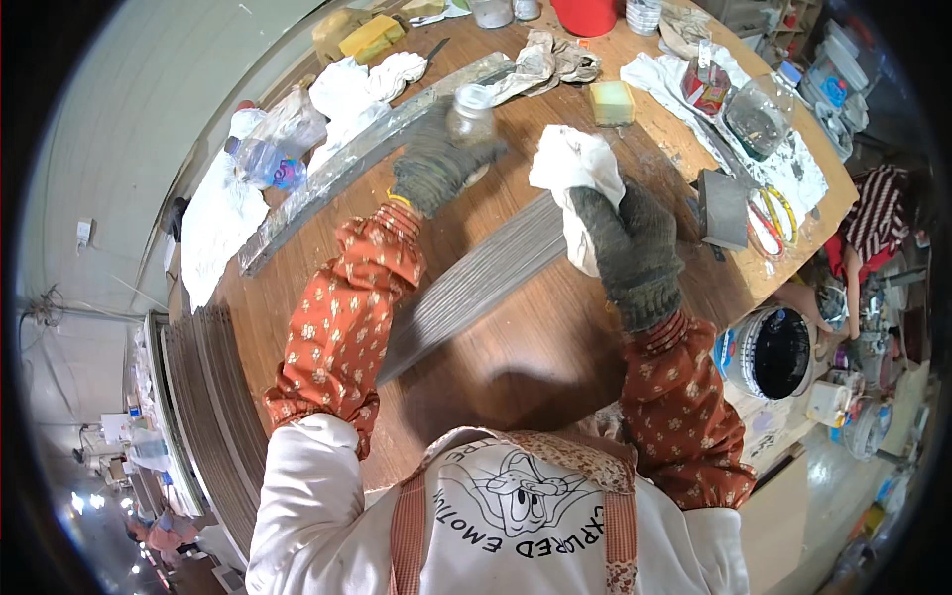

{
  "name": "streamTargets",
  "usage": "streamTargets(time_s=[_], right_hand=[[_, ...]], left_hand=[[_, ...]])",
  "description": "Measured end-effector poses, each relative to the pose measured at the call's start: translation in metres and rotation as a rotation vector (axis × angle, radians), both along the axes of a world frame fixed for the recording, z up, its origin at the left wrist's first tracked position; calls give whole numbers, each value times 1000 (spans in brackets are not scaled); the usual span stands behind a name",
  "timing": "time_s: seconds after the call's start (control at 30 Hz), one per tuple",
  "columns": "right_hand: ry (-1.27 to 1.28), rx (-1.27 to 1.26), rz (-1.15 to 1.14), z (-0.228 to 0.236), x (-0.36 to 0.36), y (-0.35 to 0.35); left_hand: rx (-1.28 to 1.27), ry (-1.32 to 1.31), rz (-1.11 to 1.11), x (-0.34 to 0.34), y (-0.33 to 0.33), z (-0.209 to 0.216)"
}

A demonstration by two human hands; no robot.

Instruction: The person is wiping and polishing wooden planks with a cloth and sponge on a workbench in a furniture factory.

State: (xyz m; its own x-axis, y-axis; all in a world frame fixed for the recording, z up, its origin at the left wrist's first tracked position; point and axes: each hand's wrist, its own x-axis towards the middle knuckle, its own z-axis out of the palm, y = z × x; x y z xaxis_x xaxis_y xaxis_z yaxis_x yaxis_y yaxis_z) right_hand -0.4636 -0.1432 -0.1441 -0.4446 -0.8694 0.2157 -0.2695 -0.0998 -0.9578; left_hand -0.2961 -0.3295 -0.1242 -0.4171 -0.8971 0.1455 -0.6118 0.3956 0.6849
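My left hand (443, 164), in a dark work glove, is closed around a small clear jar (472, 117) with a pale rim. What is inside the jar is hard to make out. A crumpled white cloth (575, 159) is gripped in my right hand (635, 243), also gloved, and part of it hangs down beside the thumb. Between my forearms a grey grooved board (476, 283) lies slantwise on the brown wooden table (496, 372). The cloth is at the far right end of this board, covering it there.
A long grey bar (347, 159) lies beyond my left hand, near a plastic bottle (268, 164) and white rags (367, 84). A yellow sponge (612, 103) sits farther back. Scissors (773, 218) and a dark block (723, 210) are right. Grooved boards (213, 397) stack at left.
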Motion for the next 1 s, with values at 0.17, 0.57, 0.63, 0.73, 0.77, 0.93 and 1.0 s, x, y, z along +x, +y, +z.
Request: streamTargets(time_s=[0.17,0.57,0.63,0.73,0.77,0.93,1.0], right_hand=[[582,-13,-45,-5,26,5],[1210,230,53,-20,51,1],[1244,143,55,-26,65,13],[1186,62,168,-31,115,25],[1096,95,262,-28,125,27],[1088,277,175,-20,52,1],[1296,-20,-22,-26,38,5]], left_hand=[[157,263,164,32,-39,-38],[-64,-419,-185,153,161,-27],[24,-486,-140,144,162,-25],[50,-546,-58,150,165,-36],[-6,-535,-42,152,164,-37],[37,-467,-82,155,162,-35],[25,-526,-84,149,164,-32]])
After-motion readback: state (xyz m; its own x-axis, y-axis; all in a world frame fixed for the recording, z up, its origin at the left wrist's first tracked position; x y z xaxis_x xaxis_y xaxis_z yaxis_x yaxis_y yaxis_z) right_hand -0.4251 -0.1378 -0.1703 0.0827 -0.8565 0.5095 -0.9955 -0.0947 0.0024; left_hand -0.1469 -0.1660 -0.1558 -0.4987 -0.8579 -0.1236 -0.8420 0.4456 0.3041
